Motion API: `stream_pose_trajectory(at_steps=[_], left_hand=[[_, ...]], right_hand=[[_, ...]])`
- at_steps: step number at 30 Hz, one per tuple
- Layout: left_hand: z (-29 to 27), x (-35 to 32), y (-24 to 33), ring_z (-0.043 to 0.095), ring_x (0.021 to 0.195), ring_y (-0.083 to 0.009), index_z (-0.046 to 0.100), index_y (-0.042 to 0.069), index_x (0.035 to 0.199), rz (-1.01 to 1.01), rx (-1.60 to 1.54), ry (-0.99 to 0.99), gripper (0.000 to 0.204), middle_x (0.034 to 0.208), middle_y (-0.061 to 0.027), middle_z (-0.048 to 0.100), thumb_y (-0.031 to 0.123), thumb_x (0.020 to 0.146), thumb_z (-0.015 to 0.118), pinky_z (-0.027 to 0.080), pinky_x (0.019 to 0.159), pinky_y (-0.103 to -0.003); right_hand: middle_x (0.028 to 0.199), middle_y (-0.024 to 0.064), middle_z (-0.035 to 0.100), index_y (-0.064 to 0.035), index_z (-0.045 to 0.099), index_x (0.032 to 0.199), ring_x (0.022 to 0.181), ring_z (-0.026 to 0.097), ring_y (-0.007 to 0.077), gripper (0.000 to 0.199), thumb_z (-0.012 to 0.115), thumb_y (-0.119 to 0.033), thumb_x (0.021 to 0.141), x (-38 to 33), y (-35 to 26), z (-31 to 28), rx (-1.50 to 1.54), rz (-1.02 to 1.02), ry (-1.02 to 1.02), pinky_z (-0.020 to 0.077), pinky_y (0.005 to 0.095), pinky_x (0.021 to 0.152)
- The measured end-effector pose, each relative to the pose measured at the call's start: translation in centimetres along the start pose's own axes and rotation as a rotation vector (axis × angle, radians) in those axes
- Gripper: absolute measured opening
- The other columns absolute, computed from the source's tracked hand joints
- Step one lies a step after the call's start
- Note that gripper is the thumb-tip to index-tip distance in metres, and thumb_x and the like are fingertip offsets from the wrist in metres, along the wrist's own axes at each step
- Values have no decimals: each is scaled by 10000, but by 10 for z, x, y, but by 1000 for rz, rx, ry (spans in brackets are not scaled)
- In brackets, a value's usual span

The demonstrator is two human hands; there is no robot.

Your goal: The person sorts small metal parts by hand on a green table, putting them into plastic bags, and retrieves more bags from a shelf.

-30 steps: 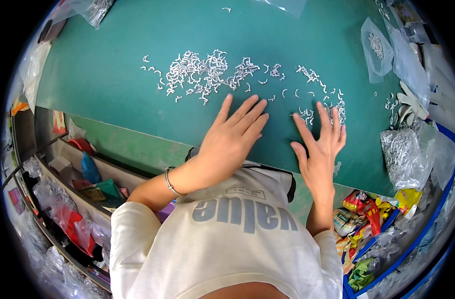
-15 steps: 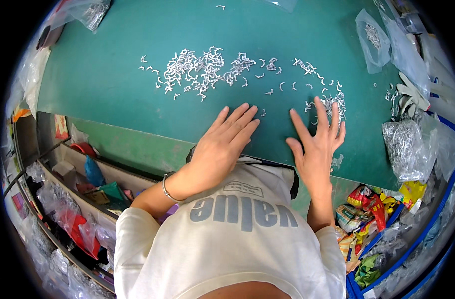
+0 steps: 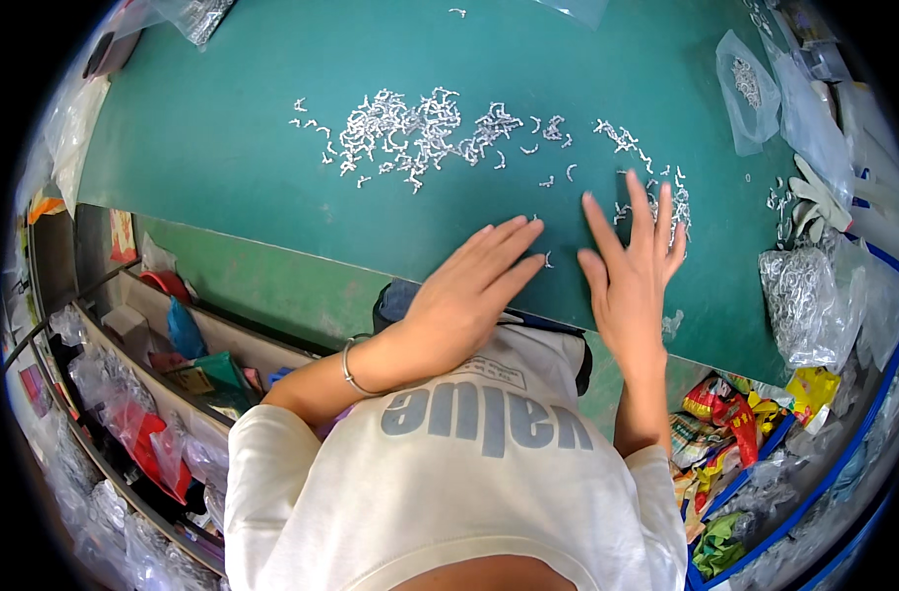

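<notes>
Many small curved silvery metal pieces (image 3: 395,133) lie in a loose heap at the middle of the green tabletop (image 3: 243,187). My left hand (image 3: 479,281) is stretched flat near the table's front edge, its fingertips beside one or two stray pieces. Over on the right, my right hand (image 3: 632,266) has its fingers spread across a second cluster of metal pieces (image 3: 680,202) and partly hides it. Between the two groups, a few single pieces (image 3: 548,182) are scattered. Neither hand shows anything gripped.
At the right stand a clear bag packed with silvery pieces (image 3: 799,305), a pale glove (image 3: 819,202) and a smaller bag of pieces (image 3: 747,84). An open drawer with packets (image 3: 213,379) lies below left. Colourful wrappers (image 3: 720,419) fill a blue-edged bin below right.
My left hand has slid rightward, closer to the right hand and the stray pieces. My right hand stays over its cluster, and fewer single pieces show just left of it. The whole view has shifted slightly.
</notes>
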State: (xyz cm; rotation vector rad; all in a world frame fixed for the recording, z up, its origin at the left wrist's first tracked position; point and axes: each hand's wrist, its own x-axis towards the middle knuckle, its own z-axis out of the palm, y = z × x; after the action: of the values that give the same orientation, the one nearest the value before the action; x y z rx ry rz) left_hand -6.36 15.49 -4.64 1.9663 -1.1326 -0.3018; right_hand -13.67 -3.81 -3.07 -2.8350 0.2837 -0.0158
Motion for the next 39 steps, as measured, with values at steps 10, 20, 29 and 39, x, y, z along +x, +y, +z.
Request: stream_pose_trajectory(at_steps=[10,20,29,39], left_hand=[[-5,25,-10,509,1090,-310,630,31,1180,40,194,34,519,1186,-121,548,-104,686,542,392,907,-411],[-4,21,-17,489,1065,-284,643,160,1216,76,354,37,585,1201,-66,525,-91,697,547,373,861,-402],[-22,23,-31,480,1061,-281,622,84,1218,-95,414,91,565,1221,-92,508,-54,672,581,362,858,-413],[-22,29,-26,459,1068,-296,605,91,1259,-198,406,98,638,1240,-99,494,-122,662,530,356,864,-410]], right_hand=[[1523,135,297,-201,580,1316,1422,193,422,483,674,-177,843,29,0,5,46,-92,91,123,620,1098],[1522,146,295,-210,582,1318,1421,186,432,519,696,-202,812,-4,-2,-12,94,-106,-120,149,615,1096],[1515,149,303,-191,607,1285,1416,204,417,446,673,-201,845,18,-1,-12,188,-131,-111,157,590,1105],[1507,122,327,-198,662,1211,1415,218,408,392,692,-207,819,44,8,-12,-22,-128,-34,176,605,1102]])
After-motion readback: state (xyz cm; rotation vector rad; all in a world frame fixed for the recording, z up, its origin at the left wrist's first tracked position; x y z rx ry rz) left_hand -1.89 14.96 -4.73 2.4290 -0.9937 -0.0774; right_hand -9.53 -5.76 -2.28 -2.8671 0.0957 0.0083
